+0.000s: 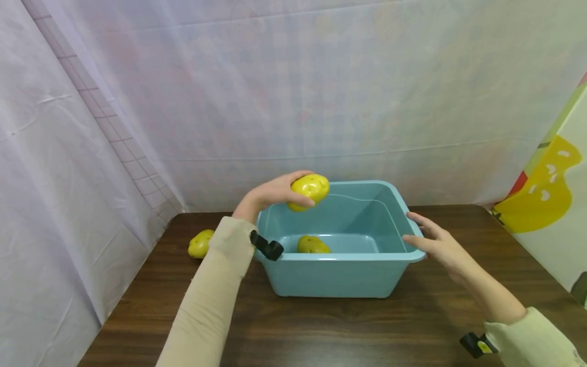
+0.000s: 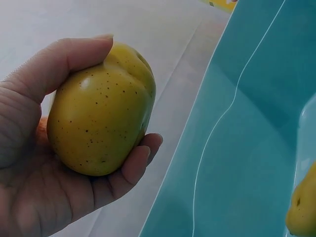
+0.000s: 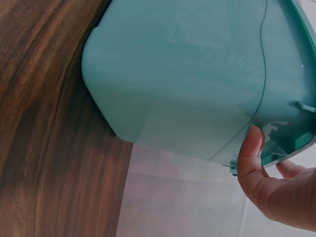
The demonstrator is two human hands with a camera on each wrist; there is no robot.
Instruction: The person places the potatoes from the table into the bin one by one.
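Note:
My left hand grips a yellow potato over the left part of a light blue plastic basin. The left wrist view shows this potato's dark specks, with the thumb over its top and fingers curled beneath. Inside the basin lies a second potato, partly behind the front wall. At the basin's right end, my right hand holds the rim. From the right wrist view, one curled finger reaches under that rim against the outer side.
Another potato lies left of the basin on the dark wooden table, partly covered by the left sleeve. A pale curtain hangs behind the table. White cloth hangs at the left, and a colourful printed panel stands at the right.

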